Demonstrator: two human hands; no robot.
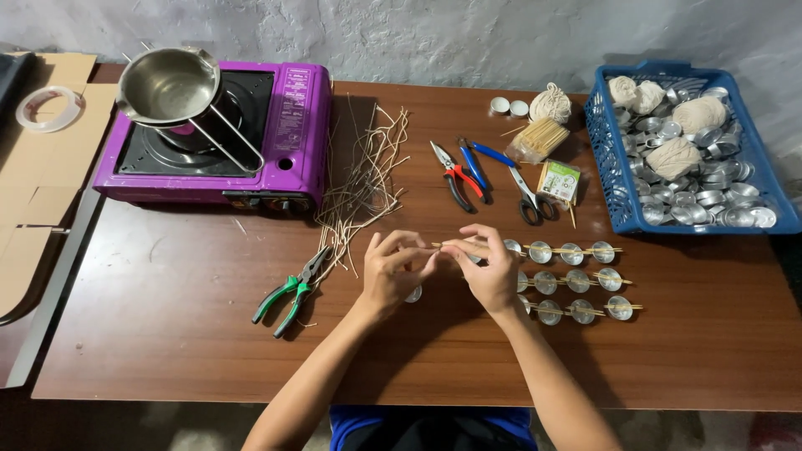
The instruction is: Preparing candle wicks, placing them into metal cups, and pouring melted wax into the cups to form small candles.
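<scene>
With our left hand [393,269] and right hand [493,266] pinched together on a wooden skewer [443,245], three rows of wicked tealight cups [576,282] lie finished just right of the grip, while many empty cups fill the blue basket [603,167] beyond.

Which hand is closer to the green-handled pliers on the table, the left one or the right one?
Left. The left hand is just right of the green-handled pliers; the right hand is farther right, beyond the left hand.
</scene>
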